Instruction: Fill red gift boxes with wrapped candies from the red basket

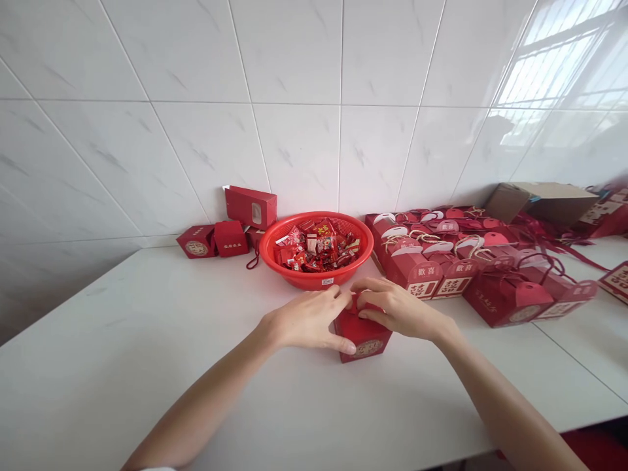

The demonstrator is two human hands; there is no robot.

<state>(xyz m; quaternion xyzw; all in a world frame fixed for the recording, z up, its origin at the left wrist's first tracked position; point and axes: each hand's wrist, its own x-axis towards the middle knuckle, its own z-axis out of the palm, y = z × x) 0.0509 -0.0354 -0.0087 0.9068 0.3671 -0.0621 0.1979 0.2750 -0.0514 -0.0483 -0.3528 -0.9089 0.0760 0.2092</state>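
A small red box [366,337] with a round pale emblem on its front stands on the white table [171,366]. My left hand [311,317] grips its left side, the thumb on the front face and the fingers near the top. From the right, my right hand [392,306] has its fingers closed on the box's top flaps. The fingers partly hide the top. Just behind the box sits a red plastic basket [316,280] filled with wrapped candies [314,245].
Rows of red gift boxes [422,271] with cord handles stand to the right. Several red boxes [233,239] lie at the back left by the tiled wall [294,144]. A cardboard box [549,199] is at the back right.
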